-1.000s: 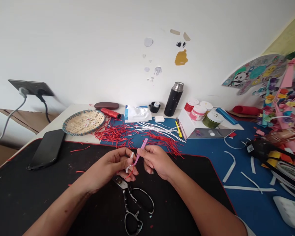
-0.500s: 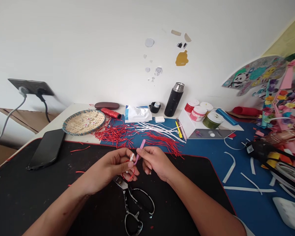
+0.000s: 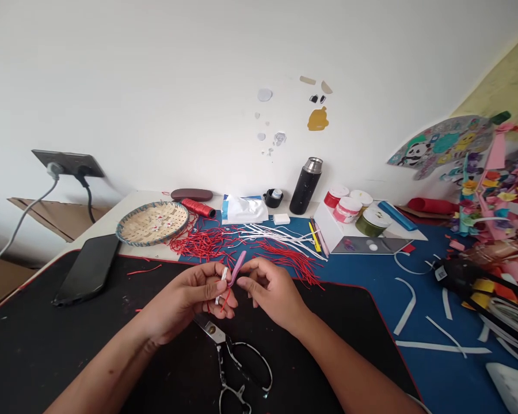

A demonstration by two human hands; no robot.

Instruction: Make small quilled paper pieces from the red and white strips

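In the head view, a narrow white strip (image 3: pixel 224 275) is pinched by the left hand (image 3: pixel 201 292) above the black mat (image 3: pixel 349 316). Below the thumb, a thin red cord (image 3: pixel 225 301) is seen. A smooth pink strip (image 3: pixel 238 266) is slanted upward, its lower end curved near the thumb tip. The right hand (image 3: pixel 278 296) is curled beside it; whether it is gripped there cannot be told.

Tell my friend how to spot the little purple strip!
Find the big black mat. Above it, the left hand and right hand are close together, and a thin strip sticks up between them. It is pinkish-purple, unlike the white piece and red string right beside it.
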